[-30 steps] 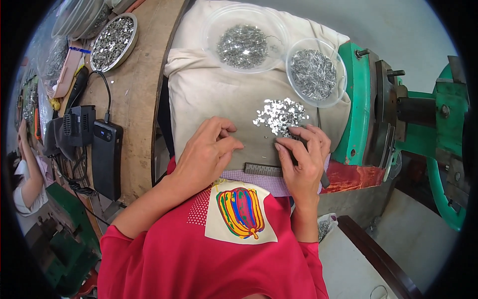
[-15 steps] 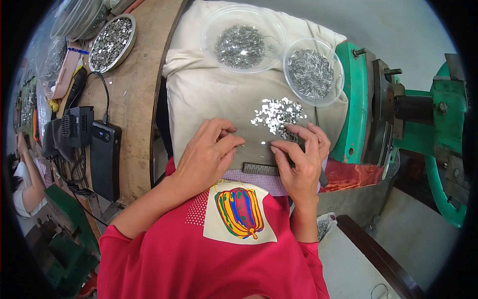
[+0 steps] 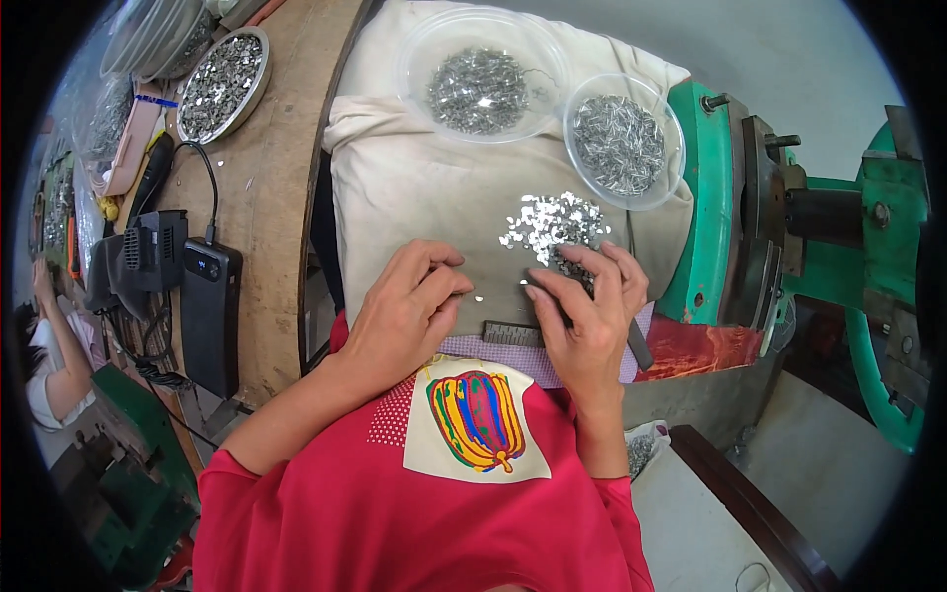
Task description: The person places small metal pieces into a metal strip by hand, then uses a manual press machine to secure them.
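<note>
My left hand (image 3: 402, 308) rests over the beige cloth (image 3: 404, 202), its fingers bent and slightly apart with nothing visible between them. Just off its fingertips lies one small shiny metal piece (image 3: 478, 298). My right hand (image 3: 590, 314) curves beside a loose pile of small flat silvery pieces (image 3: 554, 225), fingers spread and fingertips at the pile's near edge. A single flat piece (image 3: 524, 282) sits close to its index fingertip. Between the hands is a short dark steel ruler (image 3: 511, 333), partly covered by the right hand. Under that hand, a dark bar-shaped tool (image 3: 639, 347) sticks out.
Beyond the pile stand a wide clear tub (image 3: 480, 94) and a smaller one (image 3: 619, 141), holding thin metal pieces. A green machine (image 3: 702, 202) borders the right. The wooden table (image 3: 271, 197) at left carries a bowl of metal bits (image 3: 223, 84) and a black power bank (image 3: 210, 316).
The small piece at my left fingertips now lies apart on the cloth, and those fingers have drawn back a little left. My right thumb and index have shifted slightly left and up.
</note>
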Action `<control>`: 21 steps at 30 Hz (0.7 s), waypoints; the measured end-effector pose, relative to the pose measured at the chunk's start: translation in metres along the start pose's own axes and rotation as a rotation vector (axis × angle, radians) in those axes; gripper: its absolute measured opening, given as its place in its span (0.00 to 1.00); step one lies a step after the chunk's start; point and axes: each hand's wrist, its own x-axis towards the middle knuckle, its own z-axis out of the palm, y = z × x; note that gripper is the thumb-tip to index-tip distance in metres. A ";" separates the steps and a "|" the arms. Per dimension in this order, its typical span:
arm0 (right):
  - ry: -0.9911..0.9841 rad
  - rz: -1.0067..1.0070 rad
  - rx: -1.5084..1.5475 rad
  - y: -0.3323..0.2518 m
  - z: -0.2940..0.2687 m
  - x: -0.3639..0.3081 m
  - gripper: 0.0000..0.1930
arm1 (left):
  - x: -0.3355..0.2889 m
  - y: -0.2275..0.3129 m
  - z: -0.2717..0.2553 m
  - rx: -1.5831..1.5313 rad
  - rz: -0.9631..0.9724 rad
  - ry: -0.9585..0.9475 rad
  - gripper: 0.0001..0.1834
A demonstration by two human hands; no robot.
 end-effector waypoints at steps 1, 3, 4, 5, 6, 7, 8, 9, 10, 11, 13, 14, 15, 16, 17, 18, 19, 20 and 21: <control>-0.009 -0.019 -0.011 -0.001 0.001 0.000 0.09 | -0.001 0.000 0.000 -0.001 -0.009 0.000 0.09; -0.023 -0.037 -0.015 -0.003 0.002 0.000 0.09 | -0.003 0.000 0.000 -0.003 -0.019 0.000 0.10; -0.037 -0.055 -0.021 -0.003 0.002 0.000 0.08 | -0.004 -0.001 0.000 -0.027 -0.011 -0.002 0.11; -0.037 -0.055 -0.021 -0.004 0.001 0.000 0.08 | -0.006 -0.002 0.001 -0.052 -0.004 -0.005 0.12; -0.046 -0.051 -0.015 -0.004 -0.002 0.001 0.08 | -0.007 -0.003 0.001 -0.052 -0.004 -0.005 0.12; -0.056 -0.046 -0.008 -0.004 -0.004 0.001 0.08 | -0.007 -0.004 0.001 -0.058 0.000 -0.004 0.12; -0.056 -0.046 -0.009 -0.003 -0.005 0.001 0.08 | -0.007 -0.004 0.001 -0.064 0.004 -0.003 0.13; -0.049 -0.034 -0.001 -0.002 -0.005 0.000 0.08 | -0.007 -0.004 0.001 -0.064 0.004 -0.002 0.13; -0.043 -0.022 0.006 -0.001 -0.006 -0.001 0.08 | -0.007 -0.003 0.000 -0.041 0.001 -0.004 0.13; -0.043 -0.023 0.005 0.000 -0.007 -0.003 0.08 | -0.006 -0.002 0.000 -0.017 -0.002 -0.006 0.13; -0.037 0.021 0.001 0.003 -0.009 -0.006 0.08 | -0.006 -0.002 0.000 -0.008 0.001 -0.010 0.12; -0.037 0.021 -0.001 0.004 -0.009 -0.007 0.08 | -0.006 -0.002 0.000 0.002 0.002 -0.014 0.12; -0.031 0.030 0.001 0.005 -0.010 -0.008 0.09 | -0.005 -0.002 0.000 0.001 0.003 -0.014 0.12; -0.024 0.040 0.003 0.005 -0.010 -0.009 0.09 | -0.005 -0.002 0.000 0.008 0.010 -0.015 0.12; -0.024 0.040 0.001 0.005 -0.010 -0.010 0.09 | -0.005 -0.002 0.000 0.015 0.016 -0.016 0.11; -0.022 0.043 0.003 0.006 -0.010 -0.010 0.09 | -0.005 -0.002 0.000 0.014 0.017 -0.016 0.11; -0.020 0.045 0.006 0.005 -0.010 -0.011 0.10 | -0.004 -0.002 0.001 0.016 0.014 -0.016 0.11; -0.020 0.045 0.006 0.005 -0.009 -0.011 0.10 | -0.004 -0.002 0.001 0.018 0.011 -0.017 0.12; -0.018 0.046 0.008 0.005 -0.008 -0.011 0.09 | -0.004 -0.001 0.001 0.018 0.011 -0.017 0.12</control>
